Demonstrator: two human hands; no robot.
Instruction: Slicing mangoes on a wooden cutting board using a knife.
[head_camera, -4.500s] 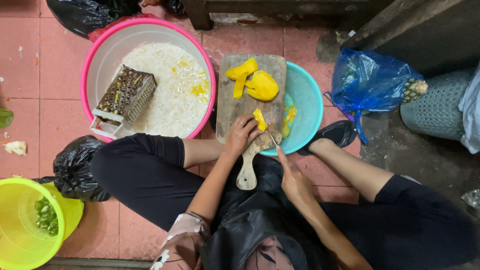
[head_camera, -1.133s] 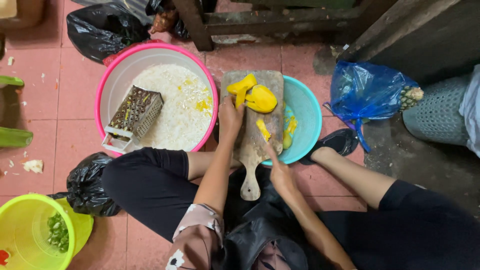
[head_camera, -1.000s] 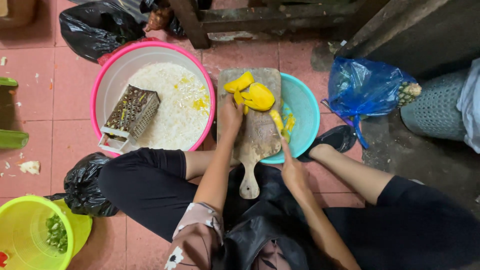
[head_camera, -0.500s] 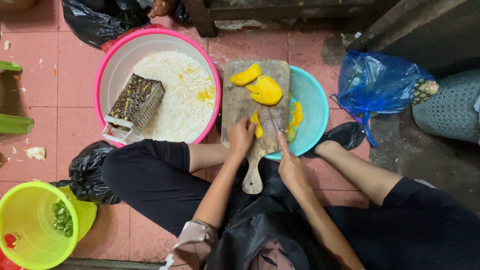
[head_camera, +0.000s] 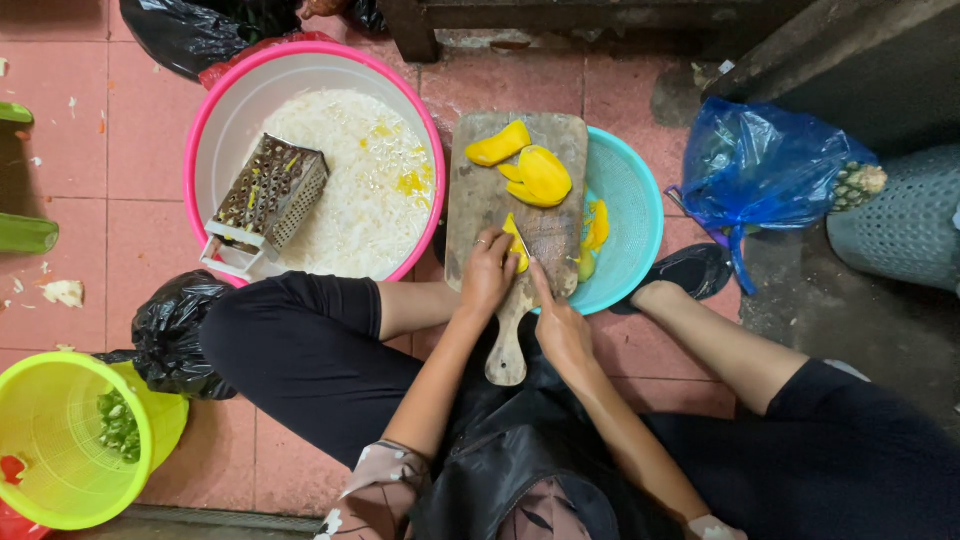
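Right now the left hand (head_camera: 487, 275) pins a yellow fruit piece (head_camera: 516, 243) on the wooden cutting board (head_camera: 480, 190), fingers curled shut on it. Right hand (head_camera: 562, 325), closed round a knife (head_camera: 533, 262), sits just beside, blade running w/ the piece's long axis, pointing away from the body. Both hands about equally near.

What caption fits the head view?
Left hand steadies yellow fruit on a board; right hand cuts it.
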